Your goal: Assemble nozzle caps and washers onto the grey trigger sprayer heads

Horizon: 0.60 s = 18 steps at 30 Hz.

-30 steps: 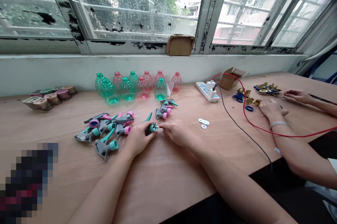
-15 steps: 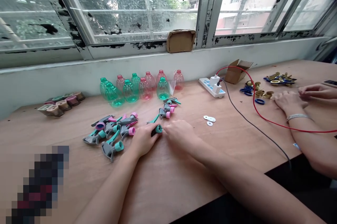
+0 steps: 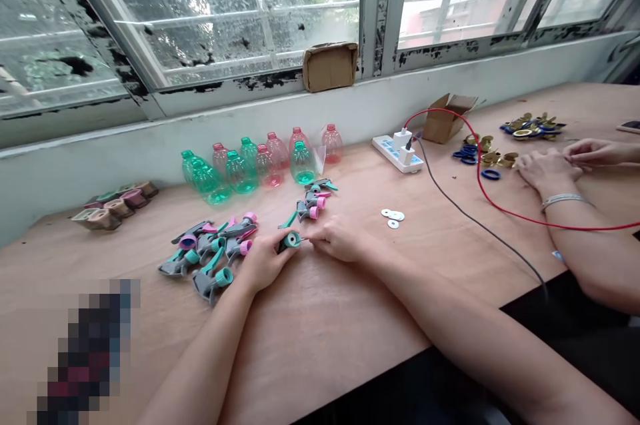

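Note:
My left hand [image 3: 261, 265] grips a grey spray head with a teal collar [image 3: 288, 240], its collar facing right. My right hand [image 3: 339, 239] is closed in a pinch just right of that collar, touching a thin piece at the opening that is too small to name. Both hands rest on the wooden table [image 3: 320, 338]. A heap of grey spray heads with teal and pink collars [image 3: 213, 248] lies left of my left hand. A smaller group of spray heads [image 3: 313, 202] lies just beyond my hands.
Small green and pink bottles [image 3: 260, 162] stand by the wall. White washers [image 3: 393, 217] lie to the right. Another person's hands [image 3: 555, 168] work on blue and brass rings [image 3: 493, 158]. A power strip [image 3: 397, 152], red and black cables, a small carton [image 3: 445, 120] and coloured trays [image 3: 115, 204] are around.
The camera turned a little, so everything shifted in view. My hands stay together on the same spray head; my right hand has closed in against the collar.

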{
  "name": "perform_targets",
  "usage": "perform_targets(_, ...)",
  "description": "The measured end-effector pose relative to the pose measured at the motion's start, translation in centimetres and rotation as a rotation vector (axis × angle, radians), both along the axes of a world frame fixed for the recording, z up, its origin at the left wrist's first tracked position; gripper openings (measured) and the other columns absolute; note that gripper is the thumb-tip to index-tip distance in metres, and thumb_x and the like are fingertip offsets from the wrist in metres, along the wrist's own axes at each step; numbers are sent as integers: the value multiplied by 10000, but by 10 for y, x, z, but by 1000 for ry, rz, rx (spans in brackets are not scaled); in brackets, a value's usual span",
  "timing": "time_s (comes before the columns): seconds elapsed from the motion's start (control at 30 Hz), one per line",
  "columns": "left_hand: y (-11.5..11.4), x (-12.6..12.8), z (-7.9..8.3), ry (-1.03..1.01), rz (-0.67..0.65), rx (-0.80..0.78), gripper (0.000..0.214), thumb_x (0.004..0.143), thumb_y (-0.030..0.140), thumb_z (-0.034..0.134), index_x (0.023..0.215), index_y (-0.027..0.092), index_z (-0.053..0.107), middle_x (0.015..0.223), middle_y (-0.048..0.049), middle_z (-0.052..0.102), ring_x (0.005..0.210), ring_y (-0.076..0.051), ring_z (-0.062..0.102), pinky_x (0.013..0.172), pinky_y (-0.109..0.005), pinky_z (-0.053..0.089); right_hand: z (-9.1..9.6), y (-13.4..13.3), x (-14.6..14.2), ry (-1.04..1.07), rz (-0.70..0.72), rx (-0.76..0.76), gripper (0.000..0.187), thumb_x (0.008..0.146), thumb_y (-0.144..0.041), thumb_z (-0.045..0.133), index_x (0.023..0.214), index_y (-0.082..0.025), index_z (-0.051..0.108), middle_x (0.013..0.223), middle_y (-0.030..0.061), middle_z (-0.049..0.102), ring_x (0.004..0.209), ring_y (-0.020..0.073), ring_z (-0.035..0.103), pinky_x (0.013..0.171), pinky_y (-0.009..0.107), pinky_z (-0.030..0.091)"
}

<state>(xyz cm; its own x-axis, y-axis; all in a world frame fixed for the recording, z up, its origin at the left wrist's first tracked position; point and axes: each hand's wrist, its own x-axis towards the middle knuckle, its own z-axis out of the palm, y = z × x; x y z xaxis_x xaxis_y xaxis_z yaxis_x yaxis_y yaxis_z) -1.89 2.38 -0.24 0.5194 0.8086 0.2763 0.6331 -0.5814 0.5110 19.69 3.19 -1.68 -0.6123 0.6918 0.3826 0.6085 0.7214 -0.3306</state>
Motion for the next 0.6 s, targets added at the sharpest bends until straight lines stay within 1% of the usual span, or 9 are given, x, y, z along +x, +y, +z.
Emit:
perform_targets(0.13,1,-2,-2,-42,76,7,325,857,402,536,1068,182,649,860,-12,687,731,-154,573,695,-249,445,-1,-3,-9,0,-37,47,294,899,-151,501,1093,-235,704,841,43,734,718,147,618,666,233,368)
perform_targets(0.23,1,-3,-3,-60,98,16,340,856,421,527,1059,175,647,823,-7,669,682,-142,541,648,-241,428,-1,-4,-15,15,-64,42,295,895,-150,521,1112,-242,698,871,50,739,748,147,633,679,223,383)
perform_targets(0.37,2,-4,-4,-63,127,34,326,845,407,542,1063,188,648,777,6,643,634,-129,505,604,-232,404,-8,-1,-18,50,-76,26,298,889,-152,540,1127,-245,693,930,52,743,789,150,653,704,219,405)
perform_targets(0.5,2,-5,-5,-105,138,19,322,835,403,569,1073,199,643,738,17,618,596,-119,482,562,-221,380,-15,2,-17,213,-42,-51,302,892,-142,534,1139,-223,687,939,32,748,788,130,669,705,196,428)
perform_targets(0.6,2,-4,-5,-157,119,-14,388,837,394,570,1177,207,590,751,19,609,579,-113,478,549,-215,385,-18,4,-15,325,-6,-96,270,898,-140,530,1090,-203,709,871,16,746,754,111,668,708,177,436)
